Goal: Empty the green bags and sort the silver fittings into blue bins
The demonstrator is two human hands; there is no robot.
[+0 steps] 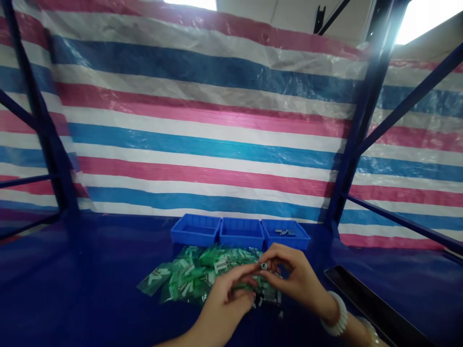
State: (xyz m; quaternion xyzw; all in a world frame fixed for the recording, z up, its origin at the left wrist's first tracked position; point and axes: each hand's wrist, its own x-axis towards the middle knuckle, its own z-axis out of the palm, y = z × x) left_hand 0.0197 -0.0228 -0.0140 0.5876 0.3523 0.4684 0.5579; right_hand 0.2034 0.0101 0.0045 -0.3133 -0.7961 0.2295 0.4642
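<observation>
- a small part is being held up by the right hand, above the near right side of the bags, with its round end being turned toward the camera.
- the right fingers are being clamped on the part, with the thumb being placed below it.
- the left hand is being held beside the part, with its index finger being stretched out to it; whether the part is being touched by that fingertip cannot be told.
- the left thumb is being spread from the index finger; whether anything is being pinched by the left fingers cannot be told.
- clear green bags are being heaped on the blue surface, and small pale pieces are being contained in them.
- loose pieces are being partly hidden under the hands, at the right end of the heap.
- a left tray, a middle tray and a right tray are being lined up behind the bags.
- a few metal pieces are being held in the right tray.
- a pale bracelet is being worn on the right wrist.
- a dark slab is being supported by the surface, to the right of that wrist.
- the background is being filled by a striped sheet.
</observation>
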